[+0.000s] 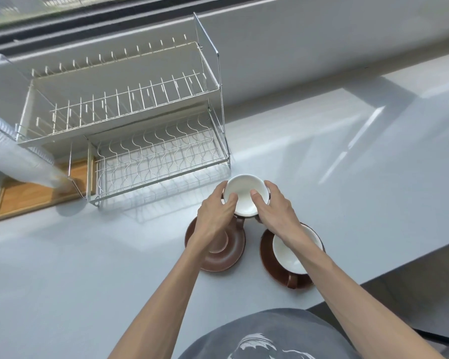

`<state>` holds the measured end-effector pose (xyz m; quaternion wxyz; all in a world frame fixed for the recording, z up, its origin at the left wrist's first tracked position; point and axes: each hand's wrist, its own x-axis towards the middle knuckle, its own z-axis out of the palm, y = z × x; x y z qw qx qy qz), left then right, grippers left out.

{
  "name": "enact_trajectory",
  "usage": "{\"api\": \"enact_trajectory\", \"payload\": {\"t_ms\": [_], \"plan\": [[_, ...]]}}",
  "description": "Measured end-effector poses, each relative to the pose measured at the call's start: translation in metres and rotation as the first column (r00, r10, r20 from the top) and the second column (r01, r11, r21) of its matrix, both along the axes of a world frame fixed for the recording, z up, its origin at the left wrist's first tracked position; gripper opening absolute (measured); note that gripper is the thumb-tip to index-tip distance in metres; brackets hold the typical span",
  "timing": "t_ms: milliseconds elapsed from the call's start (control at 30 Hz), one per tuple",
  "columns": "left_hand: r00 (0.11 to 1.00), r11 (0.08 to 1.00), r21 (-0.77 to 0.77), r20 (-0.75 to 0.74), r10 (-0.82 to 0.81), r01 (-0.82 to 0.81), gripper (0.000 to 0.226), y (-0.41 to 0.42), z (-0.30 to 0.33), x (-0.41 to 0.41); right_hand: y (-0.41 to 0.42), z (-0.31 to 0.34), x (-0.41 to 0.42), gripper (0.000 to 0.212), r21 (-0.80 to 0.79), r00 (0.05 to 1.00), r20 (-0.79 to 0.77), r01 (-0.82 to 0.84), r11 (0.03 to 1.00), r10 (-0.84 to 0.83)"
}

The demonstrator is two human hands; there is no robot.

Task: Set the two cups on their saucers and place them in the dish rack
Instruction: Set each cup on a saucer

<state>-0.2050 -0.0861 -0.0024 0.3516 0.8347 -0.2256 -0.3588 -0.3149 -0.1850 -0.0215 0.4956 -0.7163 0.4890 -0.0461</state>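
Observation:
Both of my hands hold one brown cup with a white inside (245, 193), raised just beyond a bare brown saucer (219, 251). My left hand (214, 212) grips its left rim and my right hand (276, 207) its right rim, thumbs inside. The cup's brown handle points toward the saucer. A second cup (287, 251) stands on the other brown saucer (271, 263) to the right, partly hidden by my right forearm. The two-tier white wire dish rack (151, 156) stands to the upper left, both tiers holding nothing.
A stack of clear plastic cups (13, 154) lies tilted on a wooden tray (24, 198) left of the rack. The white counter's edge runs diagonally at the right (389, 270). A wall and window sill rise behind the rack.

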Motion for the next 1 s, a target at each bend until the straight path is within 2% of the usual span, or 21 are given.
{"api": "enact_trajectory", "payload": {"t_ms": [200, 267, 533, 733, 1000], "plan": [[0.995, 0.997, -0.036, -0.082, 0.06, -0.063, 0.04, 0.041, -0.008, 0.003, 0.037, -0.005, 0.0, 0.066, 0.014, 0.999, 0.03, -0.013, 1.0, 0.013], [0.992, 0.996, -0.026, -0.096, 0.08, -0.083, 0.044, 0.055, -0.01, 0.003, 0.05, -0.007, -0.001, 0.064, 0.021, 0.999, 0.022, -0.04, 0.999, 0.039], [0.989, 0.992, -0.034, -0.089, 0.115, -0.118, 0.037, 0.094, -0.017, 0.0, 0.084, -0.018, -0.001, 0.068, 0.044, 0.995, -0.016, -0.1, 0.994, 0.101], [0.982, 0.987, -0.059, -0.126, 0.142, -0.15, 0.03, 0.105, -0.026, 0.0, 0.093, -0.018, -0.001, 0.063, 0.033, 0.991, -0.024, -0.129, 0.991, 0.13], [0.977, 0.985, -0.035, -0.138, 0.162, -0.168, 0.027, 0.108, -0.034, -0.003, 0.094, -0.025, -0.001, 0.077, 0.074, 0.993, -0.007, -0.113, 0.991, 0.114]]}}
